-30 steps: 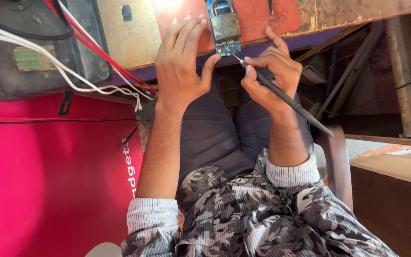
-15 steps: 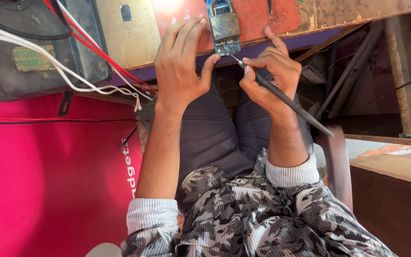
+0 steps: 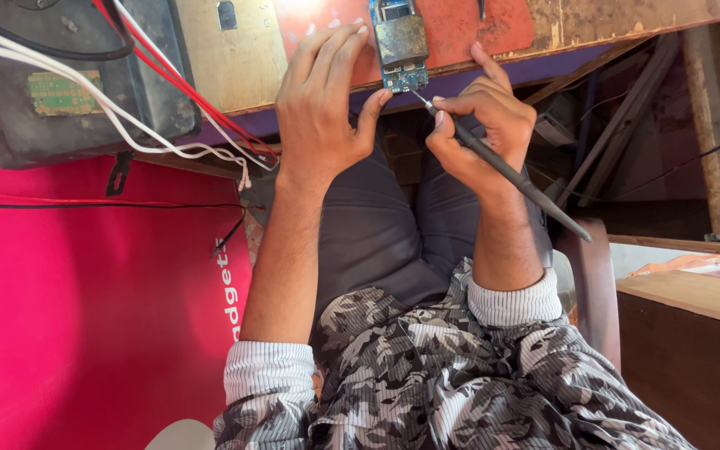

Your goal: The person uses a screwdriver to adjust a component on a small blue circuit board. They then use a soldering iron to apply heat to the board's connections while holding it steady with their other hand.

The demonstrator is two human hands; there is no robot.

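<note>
A small blue circuit board lies at the near edge of a worn wooden bench, with a brass padlock resting on top of it. My left hand lies flat beside the board, fingers spread, thumb touching the board's lower left edge. My right hand grips a thin black soldering iron like a pen. Its tip touches the board's lower right corner.
A black box with a green circuit strip and red, white and black wires sits at the left of the bench. A red mat covers the bench under the board. A pink surface lies at lower left, a wooden cabinet at right.
</note>
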